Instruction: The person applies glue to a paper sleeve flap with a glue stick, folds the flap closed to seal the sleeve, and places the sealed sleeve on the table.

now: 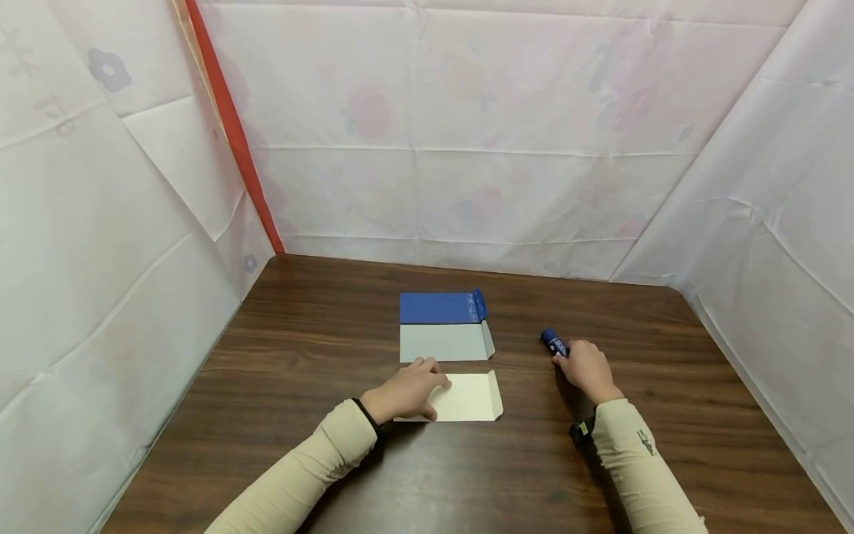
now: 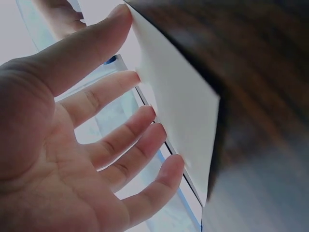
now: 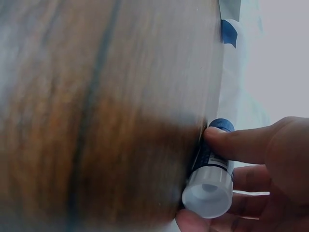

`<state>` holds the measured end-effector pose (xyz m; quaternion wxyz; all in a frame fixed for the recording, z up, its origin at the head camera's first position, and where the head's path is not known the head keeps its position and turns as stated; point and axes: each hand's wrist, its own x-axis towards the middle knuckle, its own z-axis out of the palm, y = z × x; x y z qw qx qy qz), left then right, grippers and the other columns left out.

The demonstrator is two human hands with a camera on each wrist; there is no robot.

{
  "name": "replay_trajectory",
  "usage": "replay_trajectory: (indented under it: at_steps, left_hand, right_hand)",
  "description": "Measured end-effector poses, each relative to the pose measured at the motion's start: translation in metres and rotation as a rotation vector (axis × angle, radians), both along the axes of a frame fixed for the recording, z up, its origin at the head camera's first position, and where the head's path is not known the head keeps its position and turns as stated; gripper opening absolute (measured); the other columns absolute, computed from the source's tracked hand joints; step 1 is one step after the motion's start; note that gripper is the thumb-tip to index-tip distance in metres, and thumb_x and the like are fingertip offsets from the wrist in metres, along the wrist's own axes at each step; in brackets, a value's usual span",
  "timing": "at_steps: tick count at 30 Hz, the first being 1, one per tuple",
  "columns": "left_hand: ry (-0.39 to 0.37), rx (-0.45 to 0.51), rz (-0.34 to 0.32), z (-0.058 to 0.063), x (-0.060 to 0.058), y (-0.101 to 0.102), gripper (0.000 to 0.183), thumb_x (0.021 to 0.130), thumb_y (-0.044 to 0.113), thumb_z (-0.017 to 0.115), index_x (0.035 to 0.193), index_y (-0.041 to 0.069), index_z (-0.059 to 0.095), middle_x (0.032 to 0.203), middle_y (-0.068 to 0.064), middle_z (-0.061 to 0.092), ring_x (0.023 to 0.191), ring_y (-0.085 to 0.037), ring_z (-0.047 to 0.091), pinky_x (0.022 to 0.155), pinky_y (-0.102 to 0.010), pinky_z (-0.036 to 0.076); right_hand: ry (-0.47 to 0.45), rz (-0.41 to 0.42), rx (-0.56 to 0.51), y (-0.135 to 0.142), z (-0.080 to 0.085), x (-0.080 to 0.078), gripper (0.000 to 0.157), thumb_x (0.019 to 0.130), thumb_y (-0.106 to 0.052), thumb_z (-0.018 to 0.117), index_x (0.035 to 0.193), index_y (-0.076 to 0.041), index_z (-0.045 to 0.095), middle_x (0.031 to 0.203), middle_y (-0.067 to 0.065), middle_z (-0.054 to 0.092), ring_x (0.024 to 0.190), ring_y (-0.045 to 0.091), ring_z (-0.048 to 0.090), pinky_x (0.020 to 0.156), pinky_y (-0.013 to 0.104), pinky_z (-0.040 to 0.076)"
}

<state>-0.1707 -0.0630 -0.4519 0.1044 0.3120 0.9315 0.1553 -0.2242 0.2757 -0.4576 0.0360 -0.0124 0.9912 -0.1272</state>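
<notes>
My left hand [image 1: 408, 389] rests on the left part of a cream envelope [image 1: 467, 398] whose flap stands unfolded at its right end. In the left wrist view its fingers are spread, with the thumb [image 2: 118, 24] at one long edge and the other fingertips along the opposite one. Over to the right, my right hand [image 1: 587, 368] holds a blue glue stick [image 1: 553, 342] lying low at the table. The right wrist view shows the thumb [image 3: 236, 142] across the glue stick's dark body and the fingers beneath, its hollow white base [image 3: 207, 193] facing the camera.
Beyond the cream envelope lie a pale grey envelope [image 1: 440, 343] and a blue envelope [image 1: 437, 308], edge to edge, flaps to the right. All rest on a dark wooden table [image 1: 300, 356]. White patterned sheets [image 1: 467, 133] hang around its back and sides, with a red strip [image 1: 233, 133] at the back left.
</notes>
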Motion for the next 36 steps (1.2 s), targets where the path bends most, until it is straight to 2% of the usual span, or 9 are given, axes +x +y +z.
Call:
replay_trajectory:
  at_steps: [11, 20, 22, 29, 36]
  left_hand:
    - [0.004, -0.034, 0.010, -0.002, 0.001, 0.002, 0.055, 0.076, 0.029, 0.084, 0.125, 0.015, 0.065, 0.115, -0.005, 0.056, 0.103, -0.021, 0.049, 0.085, -0.039, 0.047]
    - [0.014, -0.033, 0.004, -0.002, 0.000, 0.003, 0.054, 0.075, 0.030, 0.085, 0.124, 0.014, 0.066, 0.113, -0.005, 0.057, 0.101, -0.021, 0.050, 0.086, -0.039, 0.047]
    - [0.013, -0.024, 0.003, -0.002, 0.000, 0.003, 0.054, 0.075, 0.029, 0.085, 0.123, 0.013, 0.066, 0.112, -0.005, 0.057, 0.101, -0.021, 0.050, 0.086, -0.039, 0.048]
    - [0.003, -0.005, 0.003, 0.001, 0.001, 0.002, 0.053, 0.074, 0.027, 0.086, 0.121, 0.011, 0.067, 0.111, -0.006, 0.058, 0.100, -0.022, 0.050, 0.086, -0.038, 0.048]
    - [0.017, 0.006, -0.001, -0.001, -0.001, 0.001, 0.052, 0.072, 0.027, 0.087, 0.118, 0.010, 0.068, 0.110, -0.006, 0.058, 0.098, -0.021, 0.050, 0.086, -0.035, 0.048]
  right_hand:
    - [0.009, -0.017, -0.045, 0.002, -0.001, 0.000, 0.040, 0.093, -0.023, 0.064, 0.114, 0.011, 0.063, 0.094, 0.025, 0.066, 0.069, 0.026, 0.057, 0.063, 0.040, 0.047]
    - [0.020, -0.018, -0.089, -0.001, 0.001, 0.002, 0.029, 0.094, -0.023, 0.064, 0.098, 0.006, 0.065, 0.077, 0.015, 0.061, 0.061, 0.022, 0.051, 0.055, 0.030, 0.039]
    - [0.017, -0.020, -0.096, -0.002, 0.002, 0.002, 0.030, 0.094, -0.023, 0.064, 0.100, 0.006, 0.065, 0.078, 0.016, 0.062, 0.061, 0.022, 0.051, 0.055, 0.030, 0.039]
    - [0.011, -0.021, -0.125, -0.005, 0.004, 0.002, 0.042, 0.094, -0.023, 0.064, 0.121, 0.009, 0.062, 0.098, 0.023, 0.067, 0.068, 0.022, 0.056, 0.058, 0.031, 0.044]
    - [0.024, -0.017, -0.165, -0.010, 0.005, 0.004, 0.043, 0.093, -0.023, 0.065, 0.123, 0.008, 0.062, 0.097, 0.021, 0.068, 0.067, 0.020, 0.055, 0.056, 0.029, 0.042]
